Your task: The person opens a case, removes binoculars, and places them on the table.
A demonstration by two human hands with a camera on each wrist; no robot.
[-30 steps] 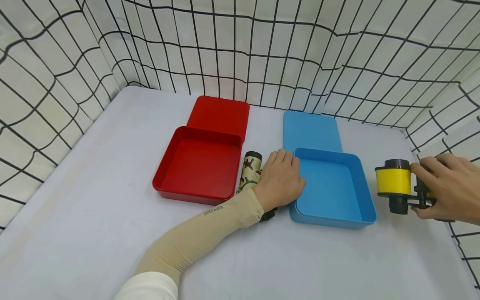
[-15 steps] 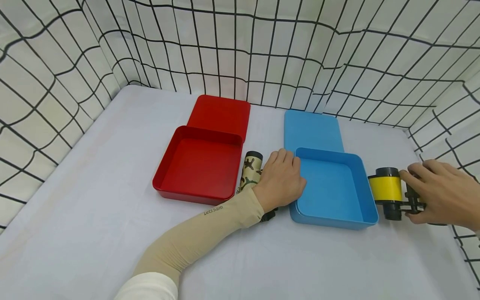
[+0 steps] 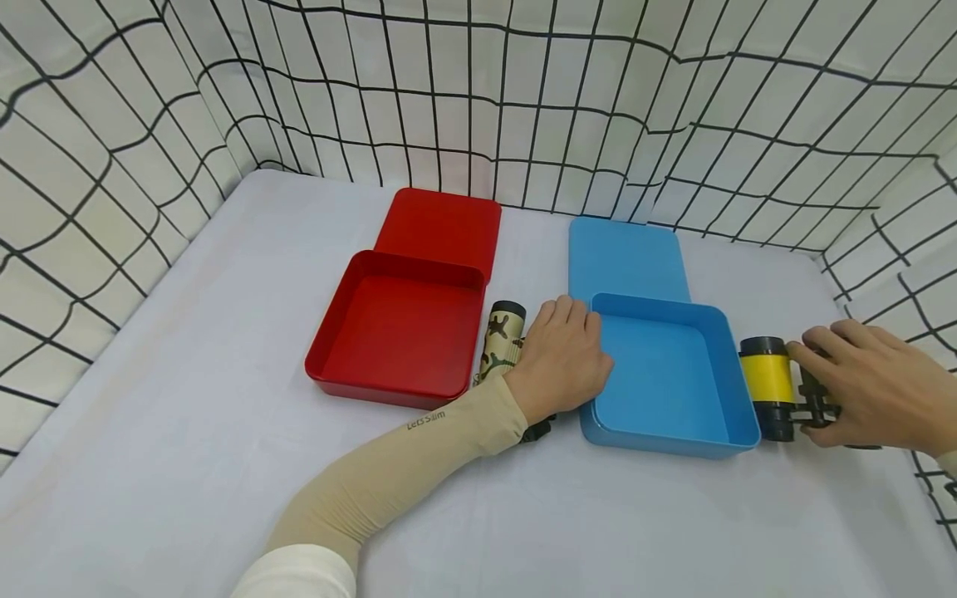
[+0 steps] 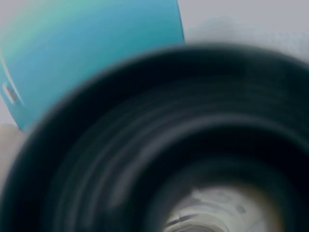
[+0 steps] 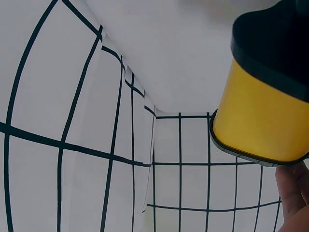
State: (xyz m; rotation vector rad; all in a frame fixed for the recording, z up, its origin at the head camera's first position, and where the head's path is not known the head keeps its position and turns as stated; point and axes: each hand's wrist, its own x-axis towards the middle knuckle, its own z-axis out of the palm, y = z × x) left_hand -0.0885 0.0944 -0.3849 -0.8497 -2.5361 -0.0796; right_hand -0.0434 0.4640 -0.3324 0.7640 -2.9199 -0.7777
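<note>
My left hand (image 3: 564,361) grips a pair of camouflage binoculars (image 3: 499,345) lying between the red and blue boxes. The hand covers most of it; one barrel with a black rim shows. In the left wrist view, the wide black lens end of the binoculars (image 4: 159,92) fills the foreground. At the right, my right hand (image 3: 871,382) holds yellow and black binoculars (image 3: 768,378) by the middle, close to the right wall of the blue box (image 3: 740,374). Their yellow barrel is also large in the right wrist view, with a fingertip (image 5: 292,188) below it.
An open red box (image 3: 329,365) stands left of the camouflage binoculars, its red lid (image 3: 441,224) laid back behind. The blue lid (image 3: 628,257) lies behind the blue box. Black wire grid panels (image 3: 463,108) border the white surface (image 3: 179,399) at the back and sides.
My right hand has moved left with the yellow binoculars, bringing them up beside the blue box. The left hand stays in place on the camouflage binoculars.
</note>
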